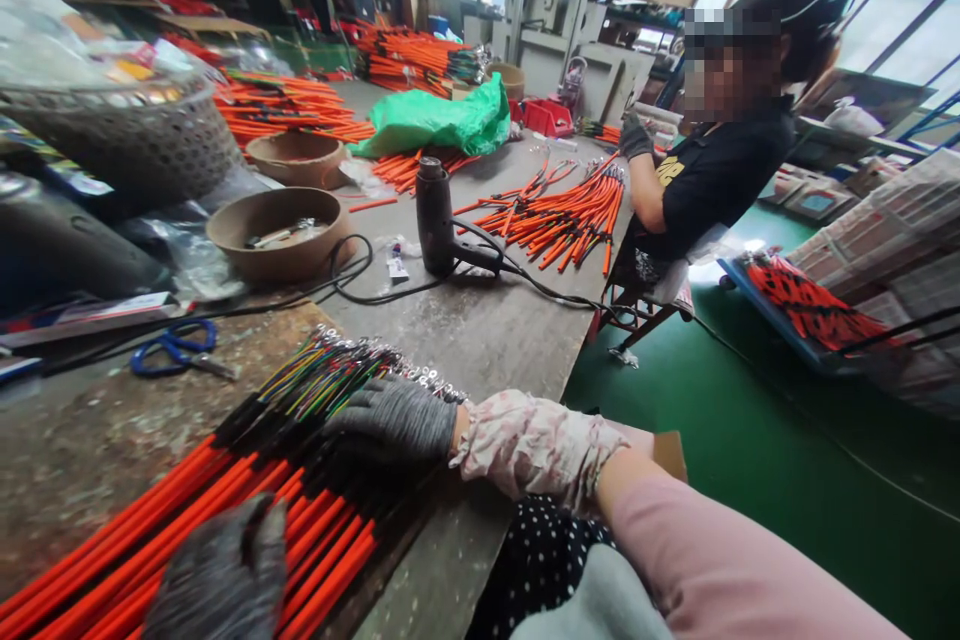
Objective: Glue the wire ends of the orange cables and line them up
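Orange-sleeved cable assemblies (180, 490) lie side by side across the near left of the table. Their black joints lead to thin coloured wires (315, 375) tipped with shiny metal ring terminals (420, 370). My right hand (397, 420), in a grey glove, rests flat across the wires and black joints, its fingers extended. At the bottom, my left hand (221, 570), also gloved, lies on the orange sleeves with a gap between thumb and forefinger. Part of that hand is cut off by the frame edge. Blue-handled scissors (176, 348) lie just beyond the bundle.
A dark heat gun (435, 220) stands upright on the table, its cord trailing both ways. Beyond are a round tub (277, 260), a green bag (442, 115) and more orange cables (562, 210). A woven basket (127, 140) is at left. A co-worker (727, 160) sits at right.
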Demonstrator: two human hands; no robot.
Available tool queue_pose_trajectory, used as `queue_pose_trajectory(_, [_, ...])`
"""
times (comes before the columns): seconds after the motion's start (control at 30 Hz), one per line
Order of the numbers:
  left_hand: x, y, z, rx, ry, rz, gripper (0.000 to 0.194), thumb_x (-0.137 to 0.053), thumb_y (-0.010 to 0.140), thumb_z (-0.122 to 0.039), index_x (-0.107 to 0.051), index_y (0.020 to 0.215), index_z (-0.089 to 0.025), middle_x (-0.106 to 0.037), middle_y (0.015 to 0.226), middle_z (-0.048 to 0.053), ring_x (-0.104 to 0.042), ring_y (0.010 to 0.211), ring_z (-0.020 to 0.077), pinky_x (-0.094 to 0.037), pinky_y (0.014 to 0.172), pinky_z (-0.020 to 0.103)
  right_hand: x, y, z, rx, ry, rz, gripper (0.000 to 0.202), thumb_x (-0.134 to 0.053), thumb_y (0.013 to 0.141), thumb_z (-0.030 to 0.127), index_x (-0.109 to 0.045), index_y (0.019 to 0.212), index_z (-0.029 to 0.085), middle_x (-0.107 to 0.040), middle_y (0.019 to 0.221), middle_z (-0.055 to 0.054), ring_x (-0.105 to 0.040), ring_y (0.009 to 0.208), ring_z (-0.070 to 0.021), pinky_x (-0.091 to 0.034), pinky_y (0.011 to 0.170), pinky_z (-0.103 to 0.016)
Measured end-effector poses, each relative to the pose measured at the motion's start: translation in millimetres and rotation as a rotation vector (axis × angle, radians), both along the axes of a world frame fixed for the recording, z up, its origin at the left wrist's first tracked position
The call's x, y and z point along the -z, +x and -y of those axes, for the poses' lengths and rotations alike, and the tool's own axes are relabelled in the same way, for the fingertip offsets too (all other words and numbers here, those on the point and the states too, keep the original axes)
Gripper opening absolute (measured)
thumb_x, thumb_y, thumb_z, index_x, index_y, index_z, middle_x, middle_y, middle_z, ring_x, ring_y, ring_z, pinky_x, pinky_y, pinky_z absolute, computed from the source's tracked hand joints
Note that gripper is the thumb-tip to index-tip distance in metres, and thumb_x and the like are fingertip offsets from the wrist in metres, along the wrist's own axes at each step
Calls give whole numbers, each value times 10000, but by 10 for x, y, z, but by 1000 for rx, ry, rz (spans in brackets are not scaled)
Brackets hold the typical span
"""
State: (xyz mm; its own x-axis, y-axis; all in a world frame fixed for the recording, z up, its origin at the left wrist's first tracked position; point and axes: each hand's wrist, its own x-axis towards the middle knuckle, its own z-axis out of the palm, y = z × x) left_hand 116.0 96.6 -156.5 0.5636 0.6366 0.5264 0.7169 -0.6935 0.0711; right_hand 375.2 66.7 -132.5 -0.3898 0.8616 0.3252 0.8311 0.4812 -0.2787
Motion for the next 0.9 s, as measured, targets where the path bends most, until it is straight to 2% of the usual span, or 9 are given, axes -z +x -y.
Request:
queue_pose_trajectory(0.17, [10,14,-1,-15,-58,42,226,-390,1062,-441,-518,941,-300,-590,806,50,-576,723,313,-377,581,394,11,1,-7,-3,1,-7,306,-515,1113,369,-682,1265,163,-736,1243,-96,-658,1104,-214,-488,1055,-362])
queue_pose_trajectory(0.33, [-22,12,21,2,-74,38,205,-394,1062,-430,-491,930,-307,-566,795,49,-559,726,315,-400,606,396,8,-2,-5,7,5,-2,304,-517,1112,356,-685,1270,158,-741,1223,-92,-660,1091,-213,-490,1048,-361])
queue_pose_trajectory(0.43, [-25,0,23,2,-72,16,215,-371,1071,-419,-504,954,-297,-589,831,63,-570,748,317,-429,628,398,6,-2,-2,4,-9,-10,286,-522,1112,344,-683,1259,159,-734,1240,-103,-663,1085,-197,-496,1034,-345])
queue_pose_trajectory(0.73, [56,-28,-22,-45,-81,-23,373,-330,1080,-475,-588,962,-234,-672,858,122,-631,770,334,-464,639,419,47,14,-17,-3,-11,-22,305,-537,1104,375,-680,1255,153,-741,1232,-101,-656,1102,-227,-493,1055,-371])
queue_pose_trajectory(0.9, [93,-45,-70,-91,-198,19,411,-298,1051,-528,-583,941,-253,-725,897,155,-681,819,361,-526,711,472,-2,12,-16,-7,0,8,313,-537,1105,374,-680,1267,148,-753,1225,-85,-660,1118,-214,-473,1084,-343])
